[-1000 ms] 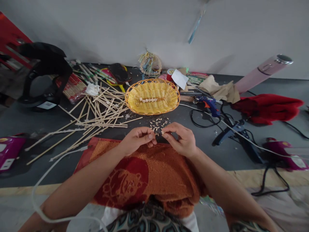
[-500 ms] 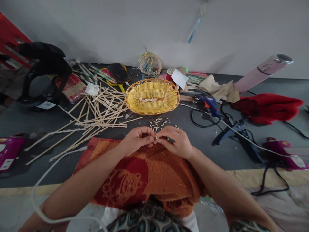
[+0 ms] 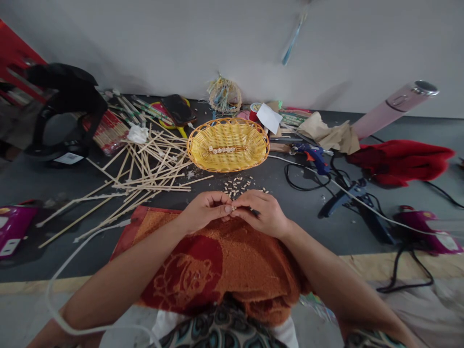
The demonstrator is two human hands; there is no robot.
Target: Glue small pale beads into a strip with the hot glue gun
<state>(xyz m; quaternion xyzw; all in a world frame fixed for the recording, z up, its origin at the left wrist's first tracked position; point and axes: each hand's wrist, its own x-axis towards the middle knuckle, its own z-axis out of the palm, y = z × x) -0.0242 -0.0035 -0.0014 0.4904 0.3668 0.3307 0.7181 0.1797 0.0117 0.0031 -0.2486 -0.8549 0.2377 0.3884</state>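
Over the near edge of the table, the fingertips of my left hand and my right hand meet in a pinch. Between them is a tiny pale wooden piece, mostly hidden by the fingers. Just beyond my hands lie several short cut wooden pieces, scattered on the dark table. A yellow wicker basket stands behind them, holding a short row of joined pale pieces. Below my hands an orange towel covers the table edge and my lap.
Long thin wooden sticks lie in a loose pile at left, near a black strapped device. On the right are a blue glue gun, blue-handled pliers, a red cloth and a pink flask. A white cable crosses my left forearm.
My joined fingertips have shifted very slightly to the left and turned the small piece a little. Everything else on the table stays where it was.
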